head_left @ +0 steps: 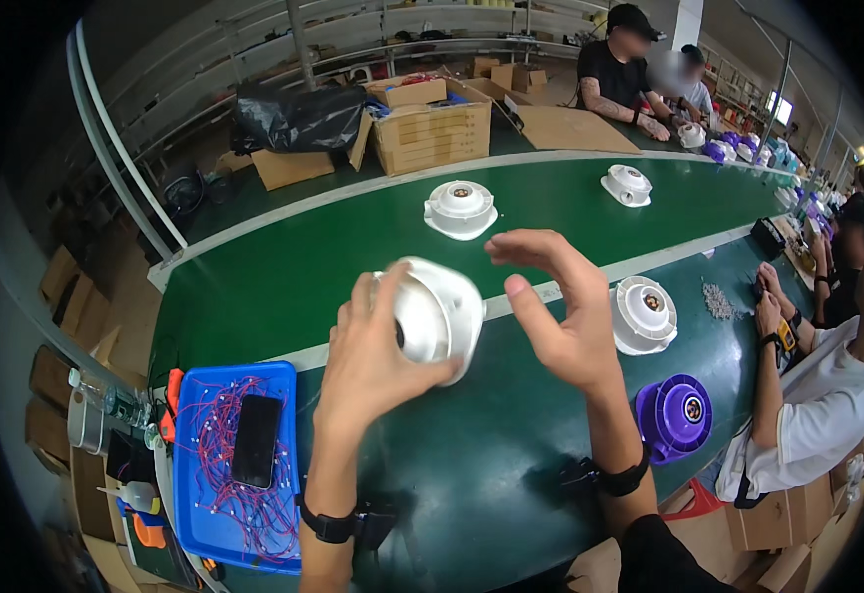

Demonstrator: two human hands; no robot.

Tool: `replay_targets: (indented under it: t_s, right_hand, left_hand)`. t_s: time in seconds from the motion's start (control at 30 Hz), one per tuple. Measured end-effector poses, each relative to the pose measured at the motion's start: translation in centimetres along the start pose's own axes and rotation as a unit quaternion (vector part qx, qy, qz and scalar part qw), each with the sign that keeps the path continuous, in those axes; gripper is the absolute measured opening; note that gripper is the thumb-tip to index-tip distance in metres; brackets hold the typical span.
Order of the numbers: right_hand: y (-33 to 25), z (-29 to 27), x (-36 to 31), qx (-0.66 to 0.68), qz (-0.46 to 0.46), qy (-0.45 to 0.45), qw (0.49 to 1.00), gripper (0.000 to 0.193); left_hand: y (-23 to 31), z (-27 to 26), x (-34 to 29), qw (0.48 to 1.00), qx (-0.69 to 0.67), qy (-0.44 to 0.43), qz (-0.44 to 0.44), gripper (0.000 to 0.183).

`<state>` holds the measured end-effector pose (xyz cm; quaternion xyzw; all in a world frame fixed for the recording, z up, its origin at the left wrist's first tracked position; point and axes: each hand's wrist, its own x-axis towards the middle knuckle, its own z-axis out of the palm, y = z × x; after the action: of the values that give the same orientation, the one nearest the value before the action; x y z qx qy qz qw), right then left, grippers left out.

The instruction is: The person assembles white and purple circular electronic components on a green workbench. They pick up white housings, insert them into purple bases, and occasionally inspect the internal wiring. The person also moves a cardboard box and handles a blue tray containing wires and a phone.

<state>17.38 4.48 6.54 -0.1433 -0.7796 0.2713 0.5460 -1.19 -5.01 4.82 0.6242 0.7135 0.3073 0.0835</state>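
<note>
My left hand [368, 361] is wrapped round a white round plastic housing [457, 306], which is tilted on its side above the bench and a little blurred. To its right my right hand [570, 316] is raised with thumb and fingers apart, holding nothing. Beside that hand another white housing [644, 314] lies on the green bench, its hub showing small copper-coloured parts. Nearer me sits a purple housing [674, 417] of similar shape. Two more white ones, a close one [461, 208] and a farther one [629, 185], rest on the green belt beyond my hands.
At left, a blue tray [187, 465] holds red wires [219, 445] and a black phone [255, 441]. Behind the belt stand a cardboard box [432, 133] and a black plastic bag [299, 117]. Co-workers sit at right and far back; small grey pieces [718, 301] lie near one's hands.
</note>
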Motion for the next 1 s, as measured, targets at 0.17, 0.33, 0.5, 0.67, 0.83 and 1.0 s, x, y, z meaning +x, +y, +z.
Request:
replay_targets:
  t_s: [0.17, 0.33, 0.5, 0.67, 0.83, 1.0]
  right_hand:
    - [-0.7, 0.8, 0.3, -0.004, -0.003, -0.010, 1.000, 0.016]
    - [-0.8, 0.1, 0.1, -0.011, 0.017, -0.039, 0.999, 0.014]
    - [-0.6, 0.3, -0.2, -0.001, 0.034, -0.042, 0.999, 0.014]
    - [-2.0, -0.4, -0.1, 0.003, 0.023, -0.099, 0.995, 0.015]
    - [-2.7, -1.3, -0.1, 0.004, -0.012, -0.149, 0.989, 0.016]
    - [-2.4, -0.9, -0.4, 0.003, 0.001, -0.183, 0.983, 0.014]
  left_hand:
    - [-1.8, 3.5, -1.9, 0.964, 0.189, -0.185, 0.032, 0.102]
    - [-0.3, 7.9, -2.5, 0.949, 0.164, -0.244, 0.114, 0.101]
    - [0.2, 8.0, -2.8, 0.938, 0.168, -0.272, 0.136, 0.103]
    - [-3.0, 5.1, -0.5, 0.927, 0.370, 0.021, -0.060, 0.084]
    - [-3.1, 1.7, -0.1, 0.989, 0.119, -0.068, 0.055, 0.074]
    - [-1.3, 2.3, -0.8, 0.938, -0.018, -0.343, 0.041, 0.067]
